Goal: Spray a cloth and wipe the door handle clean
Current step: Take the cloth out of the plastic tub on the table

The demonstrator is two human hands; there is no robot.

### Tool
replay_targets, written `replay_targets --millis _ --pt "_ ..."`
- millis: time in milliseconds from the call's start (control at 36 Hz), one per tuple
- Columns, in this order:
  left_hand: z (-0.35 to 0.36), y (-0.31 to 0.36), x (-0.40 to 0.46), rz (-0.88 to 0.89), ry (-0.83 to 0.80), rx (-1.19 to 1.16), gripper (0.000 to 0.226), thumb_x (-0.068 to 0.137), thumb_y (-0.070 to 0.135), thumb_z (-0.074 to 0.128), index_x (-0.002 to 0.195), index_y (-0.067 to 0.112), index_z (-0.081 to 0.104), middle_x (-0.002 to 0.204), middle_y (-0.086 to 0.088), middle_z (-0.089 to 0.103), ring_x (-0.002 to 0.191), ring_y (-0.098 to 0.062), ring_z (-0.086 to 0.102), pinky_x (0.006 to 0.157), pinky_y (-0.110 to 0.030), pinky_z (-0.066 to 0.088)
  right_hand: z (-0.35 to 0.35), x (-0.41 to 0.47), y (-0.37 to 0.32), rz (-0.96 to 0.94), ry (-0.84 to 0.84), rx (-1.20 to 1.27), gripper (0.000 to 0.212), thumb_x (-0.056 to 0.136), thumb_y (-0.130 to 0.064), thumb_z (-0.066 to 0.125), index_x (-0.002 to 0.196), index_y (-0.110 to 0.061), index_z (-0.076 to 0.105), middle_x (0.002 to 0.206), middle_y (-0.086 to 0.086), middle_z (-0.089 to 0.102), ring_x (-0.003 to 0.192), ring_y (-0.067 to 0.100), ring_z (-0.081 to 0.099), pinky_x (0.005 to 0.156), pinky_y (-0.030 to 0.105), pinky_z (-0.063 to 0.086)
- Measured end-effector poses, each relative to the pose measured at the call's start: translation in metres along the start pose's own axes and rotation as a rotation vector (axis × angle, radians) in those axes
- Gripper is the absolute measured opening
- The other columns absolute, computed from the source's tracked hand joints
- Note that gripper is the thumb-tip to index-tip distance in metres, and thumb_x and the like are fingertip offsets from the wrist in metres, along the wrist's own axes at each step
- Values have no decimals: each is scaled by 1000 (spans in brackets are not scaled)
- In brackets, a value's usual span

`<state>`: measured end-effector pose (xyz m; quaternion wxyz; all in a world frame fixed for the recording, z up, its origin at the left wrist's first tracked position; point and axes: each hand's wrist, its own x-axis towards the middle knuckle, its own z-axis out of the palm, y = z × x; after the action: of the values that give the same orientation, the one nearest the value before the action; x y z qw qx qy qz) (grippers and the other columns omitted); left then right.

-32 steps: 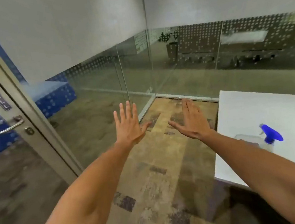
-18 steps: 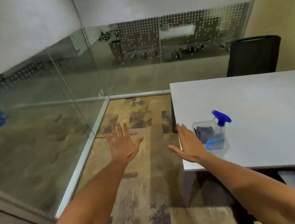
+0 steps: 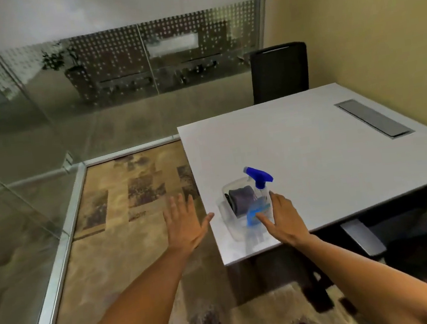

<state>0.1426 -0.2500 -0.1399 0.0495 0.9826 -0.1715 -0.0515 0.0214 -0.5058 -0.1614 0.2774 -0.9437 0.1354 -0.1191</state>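
Hands (image 3: 233, 219) now nearer spray bottle (image 3: 260, 195).

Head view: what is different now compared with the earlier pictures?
The view turned right, away from the door, which is out of sight now. The table fills the frame. The right hand moved up to the spray bottle, fingers spread, not gripping. The left hand stayed open and empty. Bottle and cloth stayed in the clear tub.
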Motion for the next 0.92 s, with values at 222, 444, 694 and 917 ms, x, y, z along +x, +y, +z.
replay_targets --millis 222,444,694,917 --pt "31 60 56 33 -128 -50 91 98 77 23 167 22 4 175 -9 -9 160 -32 -16 128 -57 0 -2 70 51 113 -155 388 96 80 -56 74 153 -23 22 155 1 34 138 21 40 109 37 40" --pt "43 99 84 78 -284 -47 75 105 56 43 166 19 18 175 -4 10 162 -26 -7 130 -53 2 -4 133 55 -157 -469 571 75 81 -58 73 145 -47 36 139 -22 53 121 2 55 94 13 47" --pt "52 119 100 94 -299 -157 54 99 21 58 151 23 44 162 0 40 158 -22 21 130 -52 9 11 147 50 -163 -581 764 22 91 -42 68 112 -34 64 95 -17 71 91 8 69 78 22 55" --pt "73 129 131 350 -278 -45 61 102 22 62 155 29 35 164 2 37 151 -24 33 126 -46 26 -1 165 45 -43 -441 905 33 92 -49 65 95 -17 70 83 4 73 79 23 69 73 37 57"
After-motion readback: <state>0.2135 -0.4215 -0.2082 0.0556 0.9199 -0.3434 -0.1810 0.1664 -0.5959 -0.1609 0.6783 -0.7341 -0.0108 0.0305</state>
